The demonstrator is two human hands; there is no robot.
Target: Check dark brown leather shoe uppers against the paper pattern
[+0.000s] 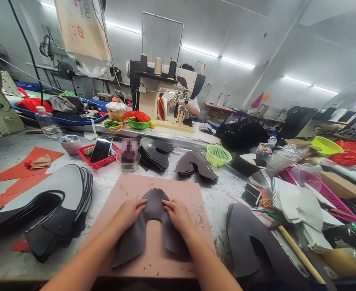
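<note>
A dark grey, horseshoe-shaped shoe upper [154, 205] lies on a pink board [184, 194] in front of me, its rounded end pointing away and its two legs towards me. My left hand [133, 211] pinches its left edge near the rounded end. On the opposite edge, my right hand [176, 213] has thumb and fingers closed in the same way. A stack of black-and-white uppers [82, 186] rests to the left of the board. More dark grey uppers [241, 230] lie to the right, and a smaller pile [193, 163] sits beyond the board.
Behind the board stand a red basket with a phone [101, 150], a stack of black pieces [156, 153] and a green basket [218, 155]. A wooden-handled tool [302, 254] lies at right. A co-worker [193, 107] sits behind a sewing machine [147, 91].
</note>
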